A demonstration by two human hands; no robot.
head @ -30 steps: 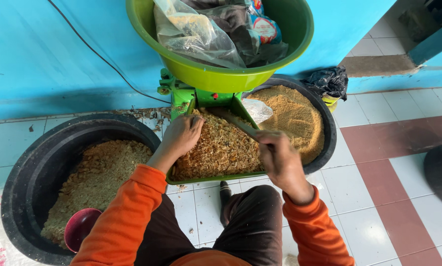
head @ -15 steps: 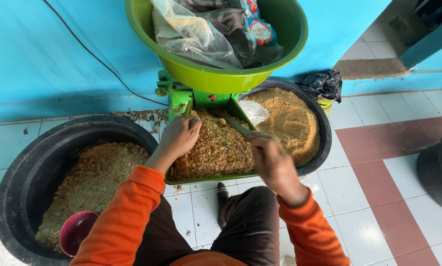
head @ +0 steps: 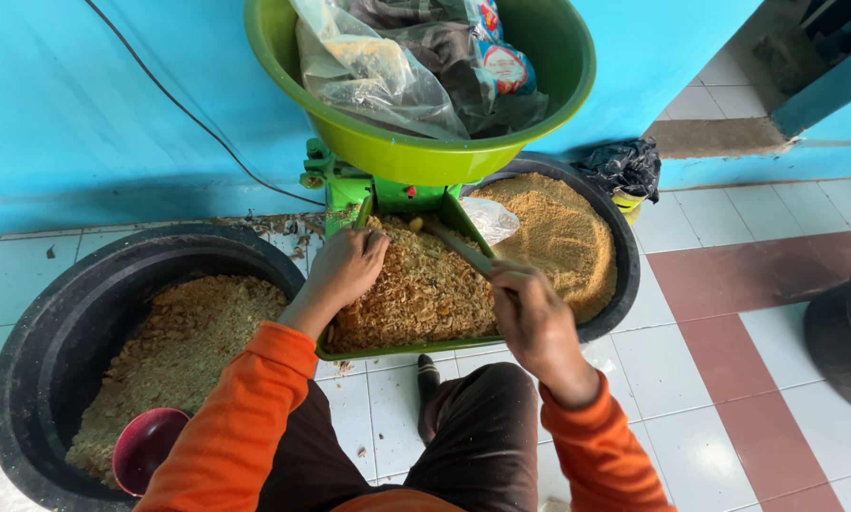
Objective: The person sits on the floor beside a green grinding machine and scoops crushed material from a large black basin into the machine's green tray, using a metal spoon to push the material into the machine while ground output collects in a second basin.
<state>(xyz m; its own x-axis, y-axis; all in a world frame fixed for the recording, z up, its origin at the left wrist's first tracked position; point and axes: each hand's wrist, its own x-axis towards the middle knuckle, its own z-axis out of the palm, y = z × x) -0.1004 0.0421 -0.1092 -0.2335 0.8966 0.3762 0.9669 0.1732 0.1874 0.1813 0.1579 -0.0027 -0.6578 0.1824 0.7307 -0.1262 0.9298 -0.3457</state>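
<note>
My left hand (head: 345, 268) rests palm down on the brown crumbly material (head: 421, 294) heaped in the green tray (head: 402, 348) of a green machine (head: 345, 190). My right hand (head: 530, 318) grips a wooden stick (head: 449, 242) whose far end reaches toward the machine's opening at the top of the tray. Both arms wear orange sleeves. My dark-trousered knees sit just below the tray.
A large green basin (head: 416, 152) holding plastic bags sits on top of the machine. A black tub (head: 37, 370) at left holds coarse brown material and a maroon bowl (head: 146, 446). Another black tub (head: 620, 284) at right holds finer brown powder. A black bag (head: 624, 166) lies by the blue wall.
My left hand has slid slightly up the heap toward the machine. My right hand has shifted a little with the stick, whose tip stays near the opening.
</note>
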